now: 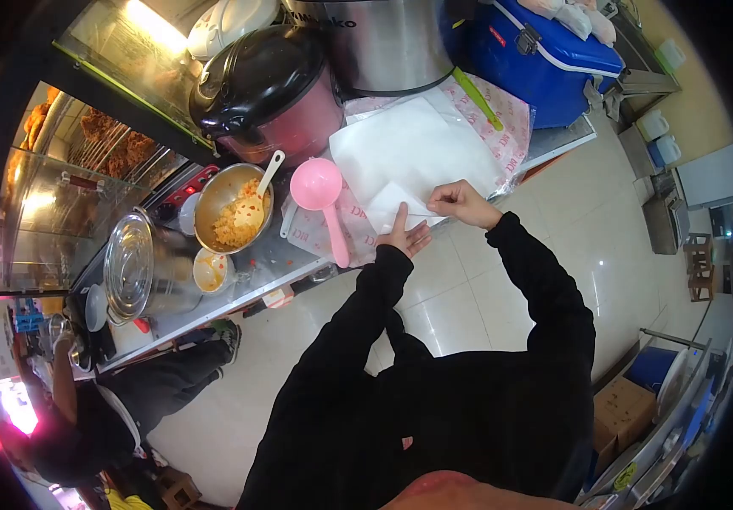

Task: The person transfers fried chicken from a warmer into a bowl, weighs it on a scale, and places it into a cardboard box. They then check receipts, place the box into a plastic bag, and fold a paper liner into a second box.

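A small folded white paper [393, 206] lies at the counter's front edge, on top of larger white sheets [413, 144]. My left hand [404, 234] rests on its lower part with the fingers spread. At the paper's right corner, my right hand [460, 202] has its fingers pinched together on the paper. Pink-printed wrapping paper [515, 127] lies under the white sheets. Left of the hands is a pink ladle [317, 184], its handle pointing toward me. A steel bowl [205, 208] holds orange rice and a pale spoon [251, 208].
Behind the sheets stand a pink and black cooker [277, 102], a large steel pot [392, 51] and a blue cooler [545, 68]. A green-handled tool [477, 100] lies on the sheets. A lidded steel pot [149, 268] and another person [86, 408] are at left.
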{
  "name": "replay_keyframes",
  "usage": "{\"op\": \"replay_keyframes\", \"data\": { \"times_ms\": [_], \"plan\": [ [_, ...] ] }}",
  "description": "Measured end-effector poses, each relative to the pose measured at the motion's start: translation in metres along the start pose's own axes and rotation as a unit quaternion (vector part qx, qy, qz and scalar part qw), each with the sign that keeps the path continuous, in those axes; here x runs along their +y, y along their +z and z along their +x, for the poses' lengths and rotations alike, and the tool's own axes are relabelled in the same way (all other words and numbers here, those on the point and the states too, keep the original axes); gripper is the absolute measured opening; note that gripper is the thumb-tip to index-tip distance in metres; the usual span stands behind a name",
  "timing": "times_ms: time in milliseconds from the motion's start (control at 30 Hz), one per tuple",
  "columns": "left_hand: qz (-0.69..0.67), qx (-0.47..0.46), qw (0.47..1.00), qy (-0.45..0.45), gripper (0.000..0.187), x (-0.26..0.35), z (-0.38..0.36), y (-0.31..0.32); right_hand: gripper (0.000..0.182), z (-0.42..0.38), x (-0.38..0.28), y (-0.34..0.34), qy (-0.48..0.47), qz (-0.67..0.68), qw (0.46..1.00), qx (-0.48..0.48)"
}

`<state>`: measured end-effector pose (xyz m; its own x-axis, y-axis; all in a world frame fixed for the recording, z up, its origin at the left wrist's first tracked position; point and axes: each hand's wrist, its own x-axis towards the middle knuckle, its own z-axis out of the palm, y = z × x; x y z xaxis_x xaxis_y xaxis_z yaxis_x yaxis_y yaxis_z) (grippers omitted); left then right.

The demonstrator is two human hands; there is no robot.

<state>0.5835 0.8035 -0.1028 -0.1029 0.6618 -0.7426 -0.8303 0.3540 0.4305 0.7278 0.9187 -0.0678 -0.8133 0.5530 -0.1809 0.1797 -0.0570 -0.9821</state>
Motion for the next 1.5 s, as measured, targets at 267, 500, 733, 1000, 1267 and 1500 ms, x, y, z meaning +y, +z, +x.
{"op": "replay_keyframes", "data": {
  "times_ms": [267, 500, 733, 1000, 1267, 1500],
  "plan": [
    [0.018, 0.017, 1.0, -0.002, 0.067, 0.001, -0.008, 0.003, 0.013, 0.001, 0.002, -0.002, 0.013, 0.006, 1.0, 0.027],
    [0.239, -0.212, 0.94, -0.119, 0.054, 0.004, -0.056, 0.009, 0.009, 0.006, -0.003, -0.016, -0.17, -0.179, 0.942, 0.227],
    [0.051, -0.132, 0.969, 0.202, 0.081, 0.031, -0.104, 0.034, 0.011, -0.061, -0.107, 0.083, -0.345, -0.507, 0.789, 0.048],
    [0.284, -0.14, 0.892, 0.323, 0.049, 0.024, -0.208, -0.147, 0.061, -0.09, -0.093, 0.193, -0.291, -0.374, 0.879, 0.061],
    [0.34, -0.048, 0.877, 0.335, 0.047, 0.032, -0.317, -0.335, 0.066, -0.025, -0.033, 0.317, 0.001, 0.036, 0.986, -0.161],
    [-0.218, -0.086, 0.863, 0.447, 0.071, -0.024, -0.366, -0.464, 0.025, -0.012, -0.02, 0.491, -0.118, -0.053, 0.984, -0.121]
  ]
}}
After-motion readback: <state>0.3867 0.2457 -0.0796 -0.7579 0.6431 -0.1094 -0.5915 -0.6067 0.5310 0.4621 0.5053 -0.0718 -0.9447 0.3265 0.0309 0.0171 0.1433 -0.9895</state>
